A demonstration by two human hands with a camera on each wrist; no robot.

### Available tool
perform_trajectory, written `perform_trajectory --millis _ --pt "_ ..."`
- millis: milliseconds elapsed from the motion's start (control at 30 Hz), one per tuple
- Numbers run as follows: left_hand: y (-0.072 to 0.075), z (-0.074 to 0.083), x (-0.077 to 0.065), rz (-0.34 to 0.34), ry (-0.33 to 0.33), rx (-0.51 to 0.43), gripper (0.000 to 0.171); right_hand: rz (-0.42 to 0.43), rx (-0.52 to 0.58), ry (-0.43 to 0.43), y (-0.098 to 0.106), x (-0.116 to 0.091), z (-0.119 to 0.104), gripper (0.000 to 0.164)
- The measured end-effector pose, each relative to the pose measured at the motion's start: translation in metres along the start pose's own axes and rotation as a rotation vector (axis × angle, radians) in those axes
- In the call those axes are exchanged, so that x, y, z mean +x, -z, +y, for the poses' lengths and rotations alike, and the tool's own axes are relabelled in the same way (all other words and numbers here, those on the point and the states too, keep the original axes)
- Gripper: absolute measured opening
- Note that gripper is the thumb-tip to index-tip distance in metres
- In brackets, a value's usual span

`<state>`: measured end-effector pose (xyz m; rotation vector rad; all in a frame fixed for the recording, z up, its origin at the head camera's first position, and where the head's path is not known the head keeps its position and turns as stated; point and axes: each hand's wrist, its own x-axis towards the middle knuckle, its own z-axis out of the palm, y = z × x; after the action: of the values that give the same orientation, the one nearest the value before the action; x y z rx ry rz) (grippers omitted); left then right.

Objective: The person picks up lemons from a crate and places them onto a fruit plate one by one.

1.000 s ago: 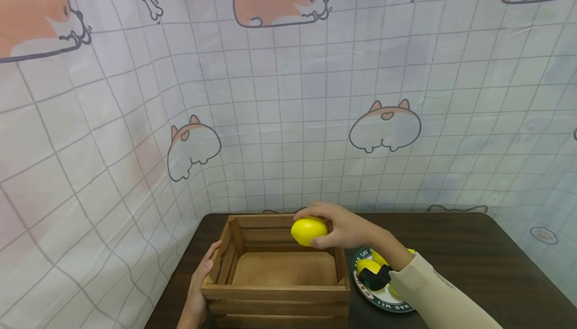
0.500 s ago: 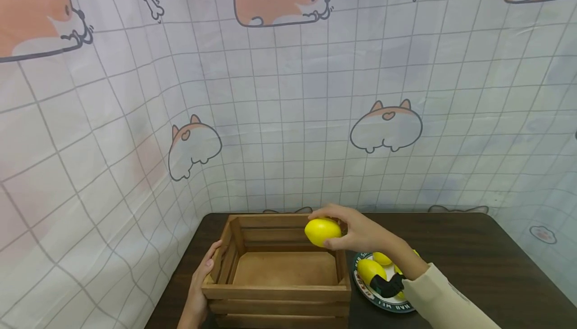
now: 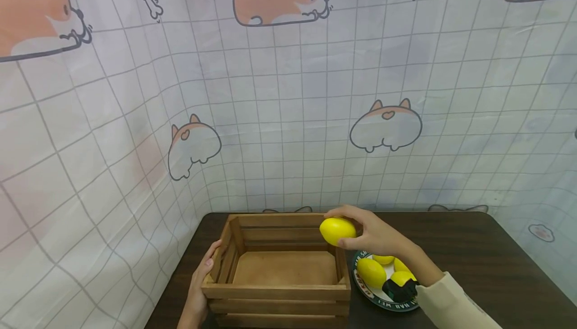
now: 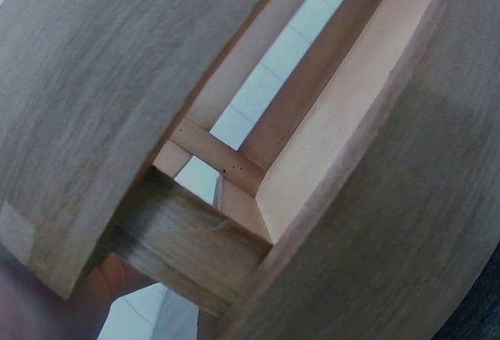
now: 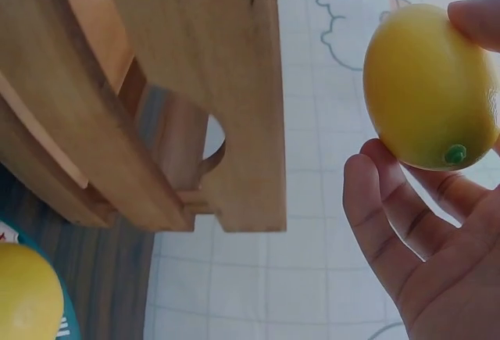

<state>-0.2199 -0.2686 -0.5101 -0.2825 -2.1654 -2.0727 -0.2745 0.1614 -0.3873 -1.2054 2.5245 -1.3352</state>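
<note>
My right hand (image 3: 372,232) holds a yellow lemon (image 3: 337,231) between thumb and fingertips, raised over the right rim of a slatted wooden crate (image 3: 276,294). In the right wrist view the lemon (image 5: 428,86) shows its green stem end, and the crate's side (image 5: 242,152) stands apart from it. My left hand (image 3: 198,286) grips the crate's left side, fingertips near the top edge. The left wrist view shows the slats (image 4: 187,238) close up, with part of a finger (image 4: 117,276) behind one and the rest of the hand mostly hidden. Only bare wooden floor shows inside the crate.
Right of the crate stands a round plate (image 3: 358,284) with a dark green lettered rim, bearing several lemons (image 3: 371,273). A black piece at my right wrist (image 3: 398,291) overlaps them. Behind the dark wooden table (image 3: 478,259) hangs a gridded curtain (image 3: 288,118) with cartoon dogs.
My right hand has moved right with the lemon, from over the crate's inside to its right rim. More of the lemons on the plate now show. The left hand and crate stay put.
</note>
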Motion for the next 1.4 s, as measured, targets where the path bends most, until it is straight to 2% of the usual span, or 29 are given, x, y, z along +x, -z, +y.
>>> perform_trajectory --millis 367,833,1133,1400 --pt "0.000 -0.001 0.001 0.000 0.001 0.008 0.053 0.054 0.026 -0.048 0.010 -0.020 0.015 0.051" --pt "-0.001 -0.003 0.001 0.011 -0.004 0.015 0.053 0.143 -0.025 -0.081 0.017 -0.046 0.032 0.051" --pt "-0.001 -0.001 0.000 0.002 -0.002 0.006 0.053 0.155 0.025 -0.112 0.015 -0.065 0.044 0.051" --pt "-0.001 -0.001 0.000 -0.003 0.002 -0.016 0.053 0.178 0.004 -0.146 0.008 -0.083 0.060 0.050"
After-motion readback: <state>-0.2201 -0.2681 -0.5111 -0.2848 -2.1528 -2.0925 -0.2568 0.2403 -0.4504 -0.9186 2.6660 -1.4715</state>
